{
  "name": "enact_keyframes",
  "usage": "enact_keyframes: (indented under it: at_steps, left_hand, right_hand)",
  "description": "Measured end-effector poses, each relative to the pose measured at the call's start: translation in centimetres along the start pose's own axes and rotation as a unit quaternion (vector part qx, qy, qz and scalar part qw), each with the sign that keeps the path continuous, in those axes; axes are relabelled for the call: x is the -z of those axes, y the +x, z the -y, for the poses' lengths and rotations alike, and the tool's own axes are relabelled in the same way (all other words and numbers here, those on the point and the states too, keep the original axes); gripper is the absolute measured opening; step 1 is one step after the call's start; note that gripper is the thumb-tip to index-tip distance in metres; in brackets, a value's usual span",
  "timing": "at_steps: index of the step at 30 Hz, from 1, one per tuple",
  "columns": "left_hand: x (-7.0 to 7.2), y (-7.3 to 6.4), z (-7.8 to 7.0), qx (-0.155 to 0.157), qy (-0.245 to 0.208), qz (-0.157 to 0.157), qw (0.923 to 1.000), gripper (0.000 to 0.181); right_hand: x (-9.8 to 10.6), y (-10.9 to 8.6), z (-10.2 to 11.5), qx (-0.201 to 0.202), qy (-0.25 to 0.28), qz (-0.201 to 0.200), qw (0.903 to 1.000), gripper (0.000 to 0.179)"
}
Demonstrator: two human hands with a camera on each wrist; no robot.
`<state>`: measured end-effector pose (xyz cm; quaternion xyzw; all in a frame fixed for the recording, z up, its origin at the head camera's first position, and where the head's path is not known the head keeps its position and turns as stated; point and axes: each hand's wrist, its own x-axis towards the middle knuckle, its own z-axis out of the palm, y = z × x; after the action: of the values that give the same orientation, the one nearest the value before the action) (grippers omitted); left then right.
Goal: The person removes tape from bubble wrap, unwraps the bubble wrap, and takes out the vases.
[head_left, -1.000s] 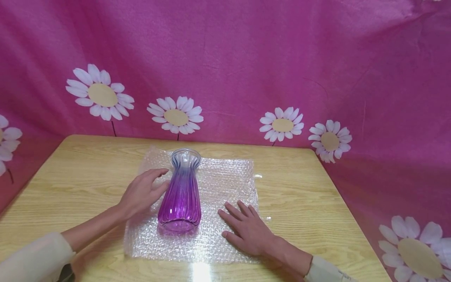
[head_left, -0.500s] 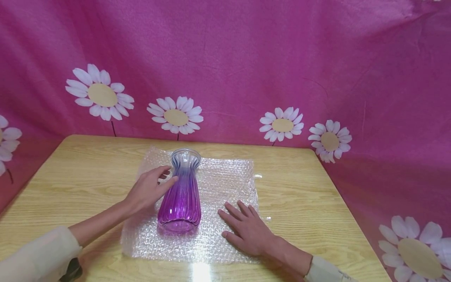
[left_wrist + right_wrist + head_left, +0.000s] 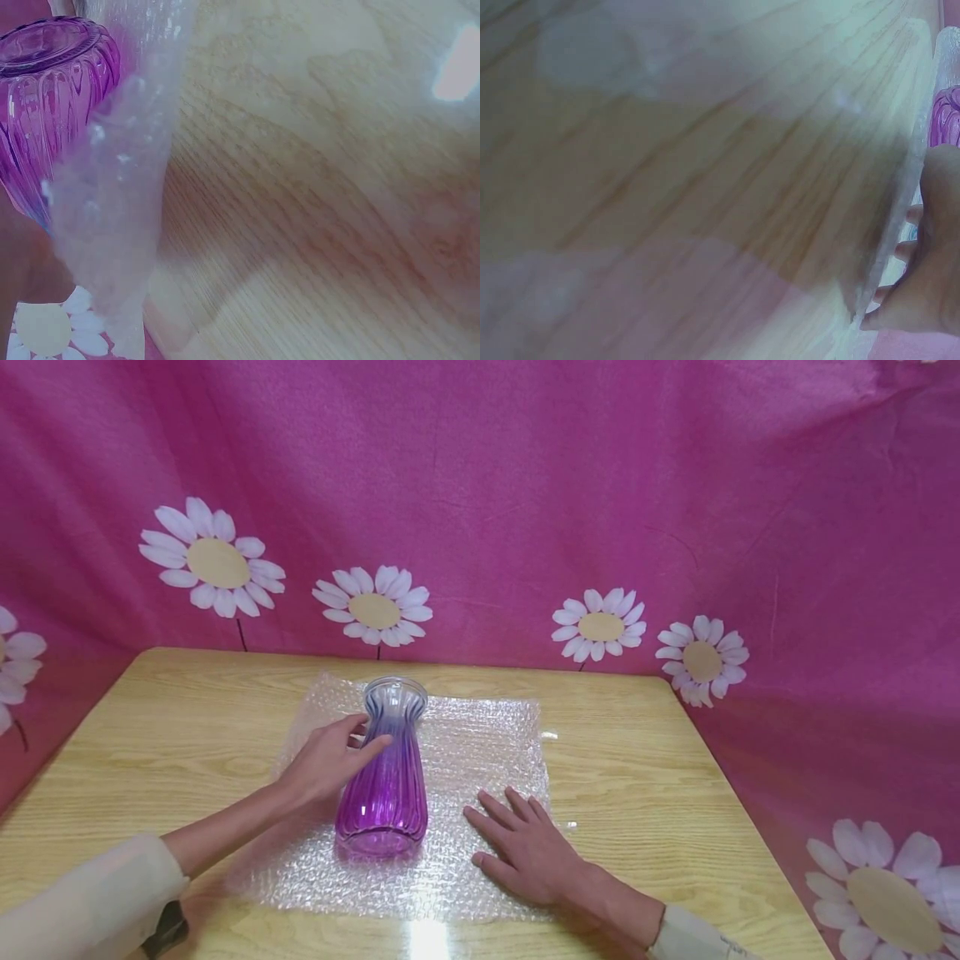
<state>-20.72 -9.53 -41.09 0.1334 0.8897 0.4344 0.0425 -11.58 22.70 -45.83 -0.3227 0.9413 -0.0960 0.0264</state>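
Note:
A fluted glass vase (image 3: 386, 797), clear at its mouth and purple toward its base, lies on a sheet of bubble wrap (image 3: 480, 743) with the mouth pointing away from me. My left hand (image 3: 326, 764) holds it near the neck; the thumb reaches over the glass, while the fingers at the left side are partly hidden. In the left wrist view, a raised flap of bubble wrap (image 3: 112, 202) stands beside the vase (image 3: 52, 105). My right hand (image 3: 532, 856) rests on the sheet's right part, fingers spread. The right wrist view shows that hand (image 3: 937, 240) at the sheet's edge.
Under the sheet is a wood-grain table (image 3: 637, 760) with rounded far corners. Behind it and along the sides hangs a magenta cloth (image 3: 487, 485) printed with large white daisies. Two small pale bits, perhaps tape (image 3: 550, 735), show at the sheet's right edge.
My left hand has moved right onto the vase's neck, and its thumb now reaches over the glass. The sheet's near left corner has shifted outward to the left. The right hand has stayed still.

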Motion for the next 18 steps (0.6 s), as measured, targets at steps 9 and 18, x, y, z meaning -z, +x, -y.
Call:
enact_keyframes:
  at_steps: [9,18]
  left_hand:
    - [-0.51,0.72,-0.17,0.055,-0.038,0.017,0.9976,0.089]
    - [-1.01,1.04,-0.69,0.079,-0.054,0.052,0.9941,0.095]
  right_hand:
    - [0.06,0.03,0.06,0.0,-0.002,-0.002,1.0,0.06]
    - [0.06,-0.01,0.11,0.0,0.001,-0.002,1.0,0.06]
